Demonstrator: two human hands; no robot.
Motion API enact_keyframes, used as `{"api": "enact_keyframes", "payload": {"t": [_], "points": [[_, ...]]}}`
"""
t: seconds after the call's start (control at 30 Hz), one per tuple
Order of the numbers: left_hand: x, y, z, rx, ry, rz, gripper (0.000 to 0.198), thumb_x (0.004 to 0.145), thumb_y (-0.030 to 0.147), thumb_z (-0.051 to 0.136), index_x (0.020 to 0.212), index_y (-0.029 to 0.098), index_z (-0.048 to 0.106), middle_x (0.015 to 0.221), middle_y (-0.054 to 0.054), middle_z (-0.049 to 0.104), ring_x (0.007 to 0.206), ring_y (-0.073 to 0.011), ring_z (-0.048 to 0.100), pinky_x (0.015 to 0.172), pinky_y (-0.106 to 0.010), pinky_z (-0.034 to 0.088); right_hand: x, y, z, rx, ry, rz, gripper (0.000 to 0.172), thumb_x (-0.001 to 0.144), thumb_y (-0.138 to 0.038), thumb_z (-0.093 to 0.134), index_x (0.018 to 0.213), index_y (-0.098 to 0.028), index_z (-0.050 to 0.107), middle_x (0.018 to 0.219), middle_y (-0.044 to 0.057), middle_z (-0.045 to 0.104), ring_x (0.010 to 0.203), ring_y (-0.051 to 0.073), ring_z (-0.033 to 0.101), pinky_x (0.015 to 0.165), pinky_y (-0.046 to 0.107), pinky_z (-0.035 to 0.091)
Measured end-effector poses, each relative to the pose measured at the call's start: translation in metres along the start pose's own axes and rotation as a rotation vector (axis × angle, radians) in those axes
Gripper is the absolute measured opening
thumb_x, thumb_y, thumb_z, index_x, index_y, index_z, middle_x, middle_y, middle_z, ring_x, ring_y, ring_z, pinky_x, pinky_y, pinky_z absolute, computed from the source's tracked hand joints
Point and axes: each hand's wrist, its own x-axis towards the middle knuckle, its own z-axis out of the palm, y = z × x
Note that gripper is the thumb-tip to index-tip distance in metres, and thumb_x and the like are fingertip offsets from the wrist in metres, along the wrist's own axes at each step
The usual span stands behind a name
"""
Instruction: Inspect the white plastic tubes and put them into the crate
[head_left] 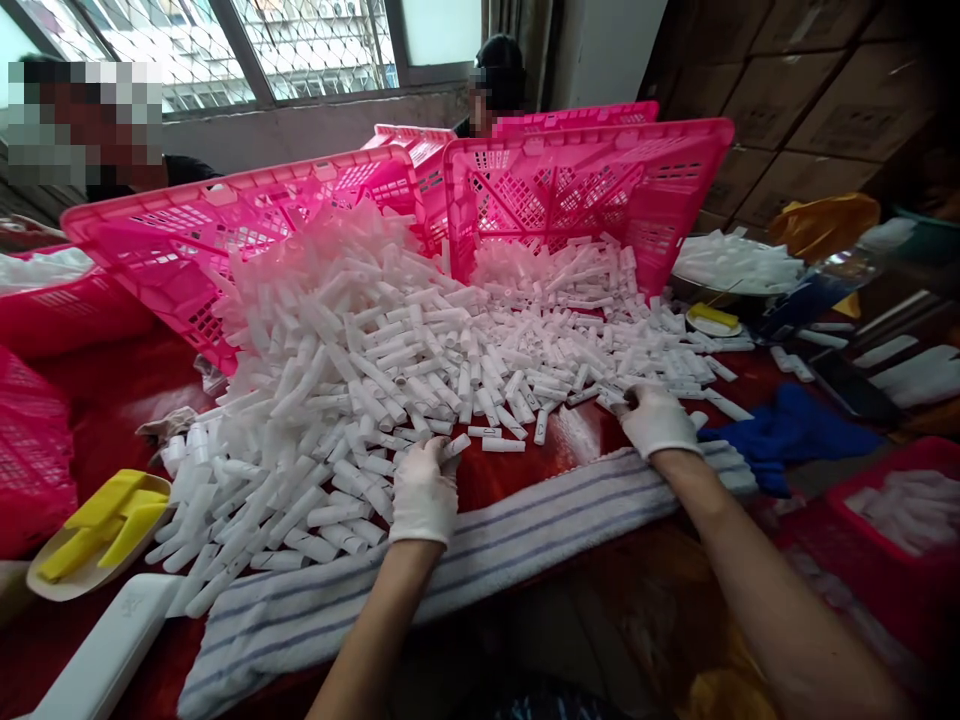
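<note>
White gloves cover both of my hands. Near the front edge of a large heap of short white plastic tubes (420, 360), my left hand (424, 495) pinches one small white tube (456, 446) between thumb and fingers. Farther right, my right hand (658, 422) is closed, its fingertips at the heap's front edge beside some tubes; what lies between them is hard to make out. Several loose tubes with dark marks lie on the red tabletop (495, 480) between my hands. A striped towel (510, 550) runs along the table edge under my wrists.
Two tilted pink baskets (585, 160) stand behind the heap. At left are yellow pieces in a white dish (67, 590) and a long white case (112, 650). A blue cloth (795, 435) and a pink bin (847, 520) are at right. Two people are beyond the table.
</note>
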Motion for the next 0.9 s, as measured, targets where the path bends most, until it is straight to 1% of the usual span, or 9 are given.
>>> {"api": "enact_keyframes", "payload": {"t": [0.07, 0.13, 0.23, 0.3, 0.37, 0.43, 0.63, 0.77, 0.9], "points": [[-0.007, 0.001, 0.001, -0.228, 0.120, 0.013, 0.026, 0.089, 0.033, 0.053, 0.108, 0.018, 0.062, 0.106, -0.011, 0.064, 0.099, -0.0239, 0.061, 0.091, -0.038, 0.046, 0.002, -0.001, 0.010, -0.025, -0.050, 0.008, 0.025, 0.076, -0.032, 0.063, 0.093, -0.016, 0.070, 0.094, 0.018, 0.068, 0.091, 0.035, 0.064, 0.080, 0.046, 0.045], [-0.013, 0.010, 0.003, -0.469, 0.125, -0.042, 0.027, 0.090, 0.036, 0.054, 0.108, 0.018, 0.059, 0.107, -0.009, 0.063, 0.099, -0.0212, 0.060, 0.093, -0.036, 0.045, -0.009, -0.010, 0.016, 0.046, -0.058, -0.056, 0.023, 0.076, -0.029, 0.064, 0.094, -0.018, 0.069, 0.094, 0.016, 0.068, 0.091, 0.033, 0.064, 0.082, 0.044, 0.046], [-0.020, 0.031, 0.006, -0.797, -0.085, -0.206, 0.033, 0.091, 0.045, 0.050, 0.112, 0.020, 0.055, 0.096, -0.004, 0.064, 0.083, -0.0155, 0.060, 0.081, -0.030, 0.049, -0.042, -0.038, 0.012, 0.570, -0.086, -0.149, 0.021, 0.079, -0.035, 0.064, 0.095, -0.021, 0.066, 0.089, 0.009, 0.067, 0.082, 0.024, 0.062, 0.077, 0.037, 0.048], [-0.025, 0.046, 0.006, -0.907, -0.217, -0.239, 0.035, 0.091, 0.048, 0.048, 0.112, 0.021, 0.054, 0.093, -0.002, 0.062, 0.078, -0.0132, 0.057, 0.075, -0.026, 0.047, -0.065, -0.059, 0.003, 1.014, -0.199, -0.125, 0.024, 0.079, -0.042, 0.066, 0.092, -0.023, 0.064, 0.077, 0.003, 0.063, 0.065, 0.017, 0.057, 0.061, 0.030, 0.047], [-0.030, 0.058, 0.003, -0.947, -0.269, -0.217, 0.034, 0.090, 0.048, 0.049, 0.109, 0.021, 0.056, 0.092, -0.001, 0.061, 0.078, -0.0125, 0.055, 0.074, -0.025, 0.045, -0.081, -0.078, -0.009, 1.233, -0.341, -0.071, 0.027, 0.077, -0.046, 0.068, 0.088, -0.022, 0.064, 0.065, -0.002, 0.056, 0.051, 0.011, 0.045, 0.047, 0.024, 0.036], [-0.036, 0.063, -0.002, -0.948, -0.290, -0.201, 0.032, 0.090, 0.047, 0.051, 0.105, 0.020, 0.058, 0.090, -0.001, 0.060, 0.078, -0.0124, 0.052, 0.074, -0.024, 0.043, -0.089, -0.089, -0.019, 1.248, -0.425, -0.075, 0.027, 0.076, -0.047, 0.069, 0.081, -0.021, 0.063, 0.059, -0.004, 0.051, 0.047, 0.009, 0.038, 0.043, 0.023, 0.030], [-0.045, 0.068, -0.008, -1.054, -0.469, -0.277, 0.036, 0.086, 0.049, 0.055, 0.098, 0.016, 0.061, 0.074, 0.002, 0.051, 0.064, -0.0089, 0.042, 0.060, -0.021, 0.037, -0.094, -0.097, -0.028, 0.990, -0.614, -0.312, 0.027, 0.080, -0.048, 0.065, 0.077, -0.021, 0.063, 0.067, -0.002, 0.056, 0.062, 0.014, 0.051, 0.058, 0.026, 0.043], [-0.048, 0.073, 0.001, -1.214, -0.499, -0.396, 0.038, 0.084, 0.053, 0.056, 0.092, 0.016, 0.057, 0.064, 0.006, 0.041, 0.051, -0.0060, 0.031, 0.048, -0.020, 0.027, -0.106, -0.093, -0.016, 1.172, -0.486, -0.213, 0.036, 0.087, -0.056, 0.051, 0.099, -0.024, 0.059, 0.073, -0.001, 0.055, 0.058, 0.013, 0.048, 0.053, 0.025, 0.042], [-0.049, 0.074, 0.004, -1.271, -0.510, -0.445, 0.040, 0.084, 0.054, 0.056, 0.094, 0.016, 0.054, 0.062, 0.007, 0.039, 0.049, -0.0051, 0.029, 0.045, -0.019, 0.025, -0.115, -0.083, -0.009, 1.341, -0.373, -0.054, 0.030, 0.082, -0.052, 0.063, 0.090, -0.024, 0.057, 0.071, -0.003, 0.054, 0.056, 0.011, 0.047, 0.054, 0.024, 0.042]]}}
